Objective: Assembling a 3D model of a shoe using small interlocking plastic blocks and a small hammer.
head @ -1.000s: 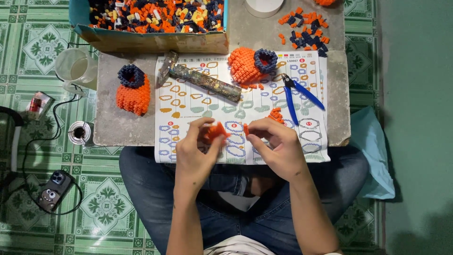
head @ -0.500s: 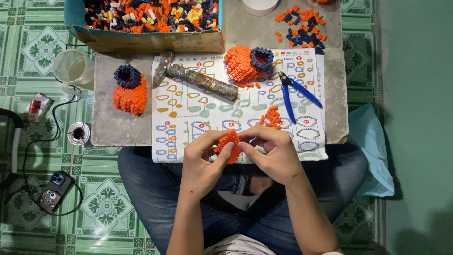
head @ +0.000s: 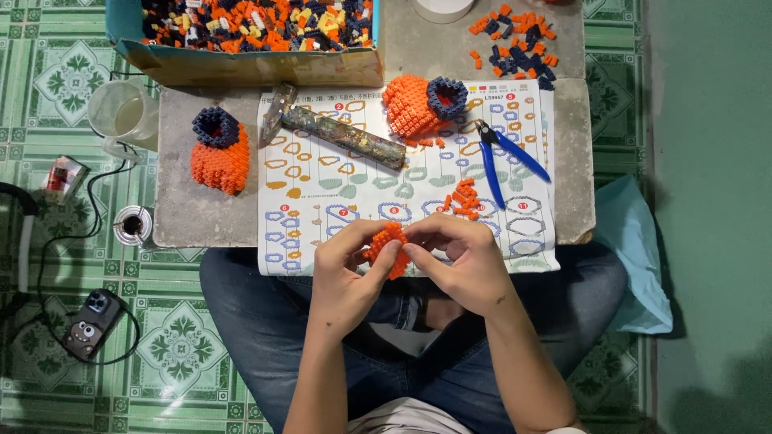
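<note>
Both hands, left hand (head: 347, 277) and right hand (head: 458, 259), grip the orange brick cluster (head: 387, 247); it looks light and brittle, so pinch its edges.

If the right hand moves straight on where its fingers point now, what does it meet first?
The right hand points toward the left hand. It would probably meet first the orange brick piece both already hold.

On the grey worktop (head: 181, 217) lies a printed instruction sheet (head: 362, 185), and on it a hammer (head: 338, 137) and blue pliers (head: 503, 157). A cardboard box (head: 257, 64) full of small coloured bricks stands at the far edge. An orange and dark blue brick model (head: 217, 153) sits left of the sheet, and another one (head: 418, 104) lies on it. A clear plastic cup (head: 121, 112) stands on the green tiled floor (head: 56, 72), near a phone (head: 92, 321) with a cable.
</note>
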